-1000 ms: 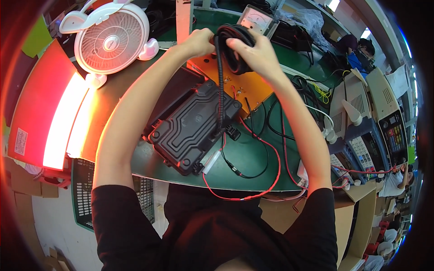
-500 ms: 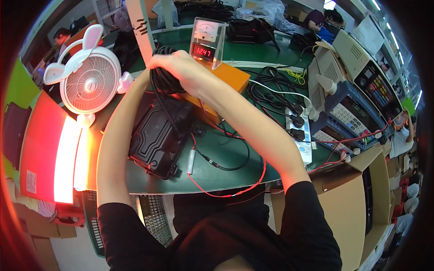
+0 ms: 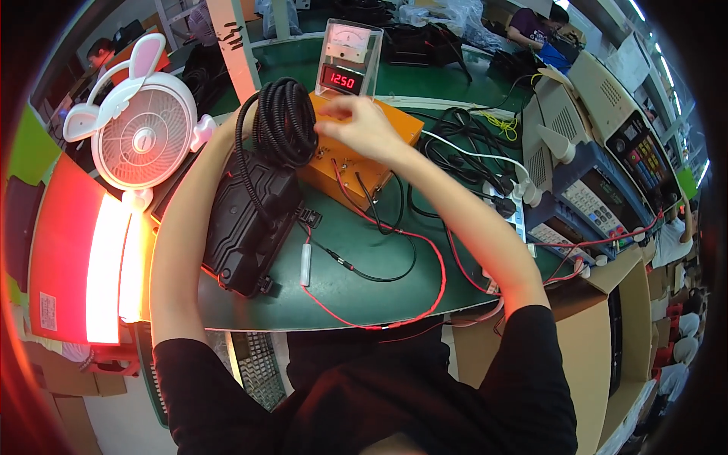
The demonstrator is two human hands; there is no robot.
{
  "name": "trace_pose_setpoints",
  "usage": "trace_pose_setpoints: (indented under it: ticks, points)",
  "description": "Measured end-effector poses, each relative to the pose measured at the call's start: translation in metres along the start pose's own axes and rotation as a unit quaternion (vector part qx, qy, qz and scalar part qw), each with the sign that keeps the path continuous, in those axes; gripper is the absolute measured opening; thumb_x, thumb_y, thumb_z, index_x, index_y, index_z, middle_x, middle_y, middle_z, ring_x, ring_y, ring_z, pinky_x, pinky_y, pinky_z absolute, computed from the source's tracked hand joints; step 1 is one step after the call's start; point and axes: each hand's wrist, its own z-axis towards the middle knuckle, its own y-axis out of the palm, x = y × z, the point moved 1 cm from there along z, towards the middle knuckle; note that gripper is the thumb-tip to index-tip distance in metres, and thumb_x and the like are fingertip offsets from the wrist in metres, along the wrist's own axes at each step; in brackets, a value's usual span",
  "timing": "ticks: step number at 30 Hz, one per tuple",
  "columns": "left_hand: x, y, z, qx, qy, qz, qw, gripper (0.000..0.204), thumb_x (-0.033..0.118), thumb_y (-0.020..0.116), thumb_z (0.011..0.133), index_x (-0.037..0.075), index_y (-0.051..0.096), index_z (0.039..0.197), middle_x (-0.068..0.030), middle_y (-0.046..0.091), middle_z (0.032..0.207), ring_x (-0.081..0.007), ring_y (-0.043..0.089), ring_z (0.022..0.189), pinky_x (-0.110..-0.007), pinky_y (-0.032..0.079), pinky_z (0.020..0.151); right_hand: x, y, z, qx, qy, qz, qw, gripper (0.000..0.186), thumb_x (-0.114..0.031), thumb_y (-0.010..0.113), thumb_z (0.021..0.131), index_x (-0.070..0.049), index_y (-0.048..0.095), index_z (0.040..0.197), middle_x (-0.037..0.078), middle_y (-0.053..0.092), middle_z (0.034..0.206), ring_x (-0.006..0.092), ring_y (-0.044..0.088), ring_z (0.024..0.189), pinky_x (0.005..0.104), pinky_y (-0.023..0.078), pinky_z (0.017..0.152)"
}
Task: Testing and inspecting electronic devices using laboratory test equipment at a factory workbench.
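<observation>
A thick coil of black spiral cable stands upright over a ribbed black hard case, with one strand running down to the case. My left hand grips the coil from its left side; its fingers are mostly hidden behind the loops. Just right of the coil, my right hand is empty, fingers apart and loosely bent, above the orange box. On that box sits a clear-cased meter with a dial and a lit red display. Red and black leads run from the box's front toward an inline connector.
A white fan with rabbit ears and a glowing red-white panel stand at left. To the right are a white power strip, tangled black cords and stacked bench instruments. A cardboard box is at lower right.
My right hand has let go of the cable coil and moved right, its fingers spreading. The left hand stays at the coil. The red display's reading has changed.
</observation>
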Motion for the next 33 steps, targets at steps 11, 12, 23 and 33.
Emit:
trace_pose_setpoints:
  ticks: [11,12,23,33]
  points:
    - [-0.001,0.003,-0.004,0.01,0.016,-0.024,1.0,0.014,0.009,0.056,0.082,-0.003,0.06,0.086,-0.0022,0.061,0.076,-0.0065,0.049,0.07,-0.026,0.046,0.06,0.01,0.008,-0.012,-0.117,-0.039,-0.03,0.992,0.022,-0.016,0.071,0.074,0.001,0.062,0.082,0.003,0.058,0.066,0.0101,0.052,0.056,0.0248,0.044,0.054]
    - [0.002,0.004,-0.004,0.005,0.013,-0.005,1.0,0.015,0.011,0.055,0.083,-0.002,0.06,0.087,-0.0028,0.061,0.078,-0.0056,0.049,0.072,-0.025,0.045,0.062,0.013,0.008,-0.01,-0.117,-0.04,-0.031,0.992,0.022,-0.016,0.071,0.074,0.001,0.062,0.082,0.003,0.058,0.066,0.0101,0.052,0.056,0.0248,0.044,0.054]
    - [-0.021,0.004,0.008,0.058,0.046,0.051,0.996,0.017,0.007,0.05,0.084,-0.006,0.059,0.084,-0.0062,0.061,0.074,-0.0078,0.046,0.072,-0.029,0.044,0.062,0.026,0.006,-0.012,-0.129,-0.003,0.113,0.985,0.014,-0.007,0.071,0.073,0.004,0.064,0.077,0.006,0.058,0.075,0.011,0.059,0.062,0.0235,0.046,0.056]
    - [0.038,0.002,-0.007,-0.008,0.051,0.152,0.987,0.034,0.019,0.061,0.081,-0.004,0.056,0.106,-0.0068,0.062,0.082,-0.0097,0.05,0.073,-0.027,0.044,0.065,0.051,0.013,0.037,-0.009,-0.037,0.123,0.992,0.045,-0.018,0.068,0.071,-0.001,0.057,0.111,0.008,0.062,0.093,0.0164,0.057,0.088,0.029,0.046,0.081]
